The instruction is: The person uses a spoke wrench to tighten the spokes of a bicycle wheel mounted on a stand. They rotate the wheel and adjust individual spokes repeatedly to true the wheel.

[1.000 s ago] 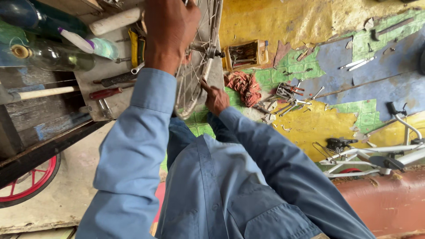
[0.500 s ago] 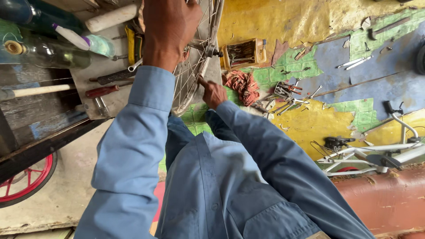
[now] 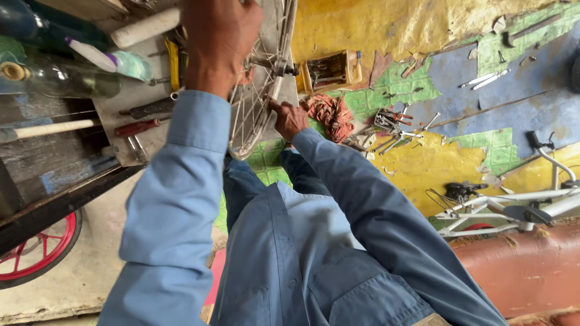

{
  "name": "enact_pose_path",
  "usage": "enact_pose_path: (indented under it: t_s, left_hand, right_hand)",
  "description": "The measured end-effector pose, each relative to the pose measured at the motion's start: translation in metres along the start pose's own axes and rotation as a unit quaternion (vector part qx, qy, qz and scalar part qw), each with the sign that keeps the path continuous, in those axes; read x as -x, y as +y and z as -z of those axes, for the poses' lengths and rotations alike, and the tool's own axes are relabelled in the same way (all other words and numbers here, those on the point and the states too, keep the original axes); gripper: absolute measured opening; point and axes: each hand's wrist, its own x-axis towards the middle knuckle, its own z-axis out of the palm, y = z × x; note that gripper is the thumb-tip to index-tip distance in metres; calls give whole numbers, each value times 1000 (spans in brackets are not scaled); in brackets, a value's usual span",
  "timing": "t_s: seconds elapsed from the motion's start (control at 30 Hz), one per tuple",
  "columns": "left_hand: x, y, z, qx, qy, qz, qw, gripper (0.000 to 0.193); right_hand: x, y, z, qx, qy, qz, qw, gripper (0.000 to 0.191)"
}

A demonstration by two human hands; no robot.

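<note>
The left hand [image 3: 220, 42] stays clamped on the spoked bicycle wheel [image 3: 257, 102], while the right hand [image 3: 289, 118] has crept slightly higher, fingers pinched around a spoke.

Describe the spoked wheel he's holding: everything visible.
The spoked wheel is a bare metal bicycle rim with thin silver spokes and a hub with axle near the top, no tyre showing. It stands roughly on edge, top cut off by the frame. The left hand grips its upper part; the right hand touches the spokes lower down.
</note>
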Motion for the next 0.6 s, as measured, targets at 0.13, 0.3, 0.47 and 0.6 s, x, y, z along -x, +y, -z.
enact_pose_path:
  t_s: [0.13, 0.3, 0.47, 0.6]
  left_hand:
    - [4, 16, -3, -40, 47, -72, 995, 14]
    - [2, 20, 2, -27, 35, -46, 998, 10]
    - [2, 16, 7, -38, 86, -122, 988, 10]
    - [2, 18, 3, -22, 43, -60, 997, 12]
  right_hand:
    - [-9, -4, -7, -40, 4, -1, 999, 63]
    - [19, 5, -11, -93, -64, -30, 993, 54]
    - [20, 30, -6, -120, 74, -8, 990, 50]
    - [-3, 33, -3, -51, 88, 104, 989, 59]
